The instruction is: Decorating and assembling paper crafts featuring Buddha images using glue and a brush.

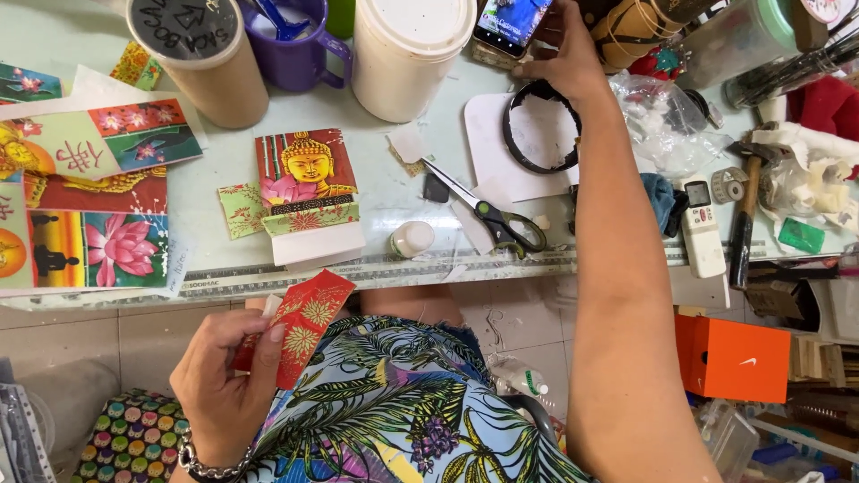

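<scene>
Down by your lap, your left hand (224, 385) had its thumb and fingers pinched shut on a red card with gold flowers (304, 324), held just below the table edge, at about seven o'clock in the view. Your right hand (562, 55) reached far out to one o'clock, fingers curled against a smartphone (510, 22); whether they gripped it or only touched it could not be told. Near that wrist lay a black ring (540, 139) on a white sheet (492, 152). Toward the centre lay scissors (488, 213), a small white bottle (412, 238) and a printed card of a golden seated figure (307, 170). At nine o'clock lotus prints (98, 246) covered the pale green table (394, 192). At three o'clock lay a hammer (745, 210) and a remote (701, 228). Below, on the tiled floor (72, 335), stood an orange box (732, 358).
</scene>
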